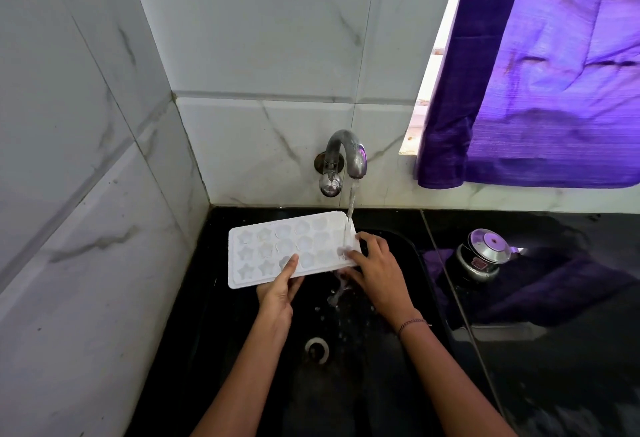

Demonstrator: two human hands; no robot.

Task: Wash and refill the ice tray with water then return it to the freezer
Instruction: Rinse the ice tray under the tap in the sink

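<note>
We hold the white plastic ice tray with star- and flower-shaped cells (273, 246) over the black sink (235, 350), its cells facing up and its long side running from 9 o'clock to 3 o'clock. Our left hand (278, 289) grips the tray's near edge, the thumb pressed flat on top beside a cell and the fingers tucked underneath. Our right hand (375, 270) closes round the tray's 3 o'clock end, its fingers curled over the rim and wet.

The curved steel tap (346, 152) sticks out of the wall at 12 o'clock from the tray. Its stream of water (351, 204) lands on the tray's right end, just beside our right fingers, and spills off below the tray into the sink. The round metal drain (317, 350) lies at 6 o'clock from the tray, between our forearms. A thin beaded bracelet (412, 323) sits on our right wrist.

At 3 o'clock, on the glossy black tabletop (554, 384), stands a shiny steel lidded pot (483, 258). A purple curtain (536, 73) hangs at 1 o'clock against the white marbled wall tiles (259, 38).
</note>
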